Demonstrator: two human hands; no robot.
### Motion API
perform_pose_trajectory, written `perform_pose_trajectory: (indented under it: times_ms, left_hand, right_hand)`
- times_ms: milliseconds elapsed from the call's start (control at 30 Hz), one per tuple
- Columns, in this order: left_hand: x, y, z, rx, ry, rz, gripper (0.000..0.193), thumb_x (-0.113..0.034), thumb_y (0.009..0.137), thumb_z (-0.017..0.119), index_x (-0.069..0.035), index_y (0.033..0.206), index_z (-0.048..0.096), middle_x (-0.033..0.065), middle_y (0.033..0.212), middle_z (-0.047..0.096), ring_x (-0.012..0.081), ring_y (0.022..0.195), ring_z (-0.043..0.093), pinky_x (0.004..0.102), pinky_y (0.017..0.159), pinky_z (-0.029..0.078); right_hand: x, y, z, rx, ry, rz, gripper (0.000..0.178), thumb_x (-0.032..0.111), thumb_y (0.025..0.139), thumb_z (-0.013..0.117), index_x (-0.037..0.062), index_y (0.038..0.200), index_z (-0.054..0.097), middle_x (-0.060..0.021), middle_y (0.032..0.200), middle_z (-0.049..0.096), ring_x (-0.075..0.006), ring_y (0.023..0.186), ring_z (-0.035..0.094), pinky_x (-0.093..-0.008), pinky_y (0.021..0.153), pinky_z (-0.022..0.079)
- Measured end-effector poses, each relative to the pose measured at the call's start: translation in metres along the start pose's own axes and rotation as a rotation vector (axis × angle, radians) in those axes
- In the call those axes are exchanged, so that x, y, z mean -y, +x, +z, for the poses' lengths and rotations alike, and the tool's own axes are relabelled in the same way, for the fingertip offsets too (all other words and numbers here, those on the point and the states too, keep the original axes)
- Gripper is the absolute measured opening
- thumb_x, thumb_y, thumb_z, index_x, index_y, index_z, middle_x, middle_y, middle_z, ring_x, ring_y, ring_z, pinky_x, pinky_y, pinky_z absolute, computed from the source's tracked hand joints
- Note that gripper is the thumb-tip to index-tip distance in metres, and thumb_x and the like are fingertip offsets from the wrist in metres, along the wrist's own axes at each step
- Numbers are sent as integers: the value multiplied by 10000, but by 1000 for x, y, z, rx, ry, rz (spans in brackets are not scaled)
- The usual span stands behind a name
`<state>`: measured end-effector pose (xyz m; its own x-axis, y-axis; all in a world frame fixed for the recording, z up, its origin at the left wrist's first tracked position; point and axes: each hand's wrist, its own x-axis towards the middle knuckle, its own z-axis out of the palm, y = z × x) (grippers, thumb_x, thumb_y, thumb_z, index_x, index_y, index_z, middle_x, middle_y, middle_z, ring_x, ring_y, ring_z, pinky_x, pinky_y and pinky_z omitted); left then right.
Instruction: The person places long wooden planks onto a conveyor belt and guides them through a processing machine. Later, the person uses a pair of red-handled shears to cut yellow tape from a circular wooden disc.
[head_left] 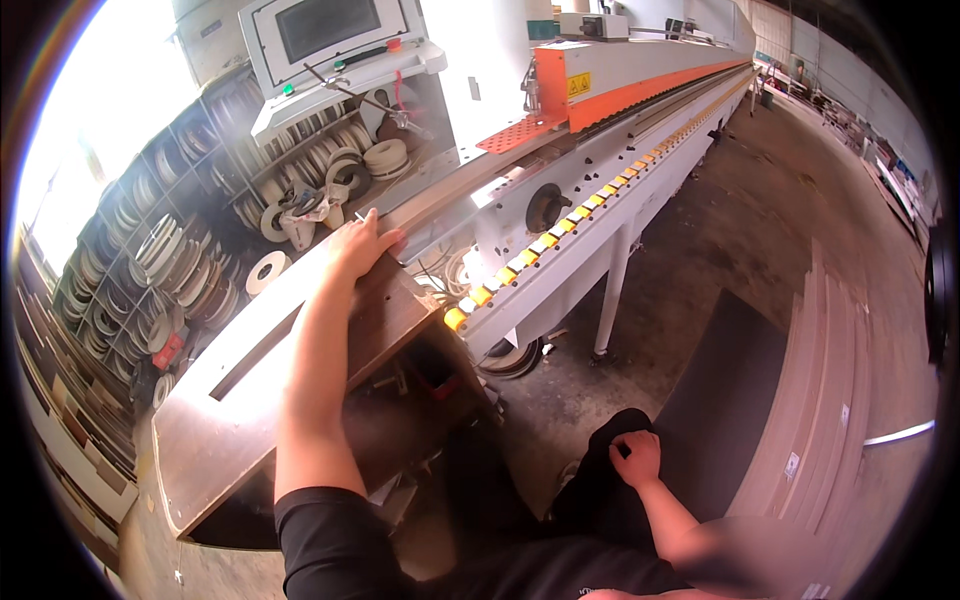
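My left hand (362, 247) rests on the far corner of a brown wooden bench (378, 335), its thumb spread to the right. A thin white stick (361, 216), cigarette-like, pokes out at its fingertips and seems held between them. The pale work top (250, 335) with a long dark slot lies beside my left forearm. Down at the right, my right hand (637, 458) lies on my dark-clad knee (606, 432). Its fingers are loosely curled, and I see nothing in them.
A long white and orange machine (615, 85) runs away ahead, with yellow rollers (550, 240) along its rail. A screen panel (325, 28) stands upper left, above racks of edging rolls (160, 245). Long boards (815, 400) and a dark panel (722, 385) lie at the right.
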<state>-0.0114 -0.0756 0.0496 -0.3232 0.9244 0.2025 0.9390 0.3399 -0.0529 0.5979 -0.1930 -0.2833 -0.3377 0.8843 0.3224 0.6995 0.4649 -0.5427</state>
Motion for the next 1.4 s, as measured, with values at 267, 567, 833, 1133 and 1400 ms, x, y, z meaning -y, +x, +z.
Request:
perform_pose_trajectory:
  times_ms: [267, 567, 833, 1133, 1400]
  left_hand:
    - [91, -103, -18, -60, 34, -16, 826, -662, 996, 603, -97, 1592, 509, 124, 1584, 584, 301, 1504, 482, 483, 1244, 342]
    - [175, -178, -12, -96, 47, -117, 748, -548, 1017, 651, -111, 1603, 491, 159, 1541, 599, 331, 1473, 502, 481, 1225, 367]
    - [132, -119, -3, -55, 127, -71, 898, -693, 1008, 565, -137, 1686, 371, 81, 1727, 410, 279, 1612, 330, 494, 1296, 281]
    - [61, -58, -1, -52, 86, -28, 840, -618, 1042, 568, -117, 1684, 363, 128, 1732, 386, 320, 1620, 310, 482, 1311, 251]
    - [18, -1, 14, -56, 35, -42, 955, -721, 1009, 539, -131, 1717, 287, 89, 1785, 284, 309, 1658, 214, 584, 1314, 210]
  right_hand:
    - [6, -4, -4, -49, 92, -18, 88, 194, 797, 800, 138, 852, 760, -32, 928, 770, -289, 1000, 695, -454, 969, 482]
    - [7, -4, 0, -56, 75, -82, 106, 208, 794, 813, 150, 862, 756, -14, 910, 766, -267, 987, 694, -438, 972, 473]
    - [11, 5, 4, -33, 43, -69, 114, 207, 779, 823, 153, 854, 757, -5, 896, 761, -258, 975, 693, -435, 976, 466]
    - [6, 11, 5, -24, 41, -53, 115, 197, 762, 830, 152, 833, 752, -5, 894, 762, -256, 951, 687, -442, 964, 469]
    - [7, 17, 1, -31, 49, -47, 113, 186, 753, 829, 153, 822, 747, -6, 879, 756, -258, 935, 688, -441, 944, 477]
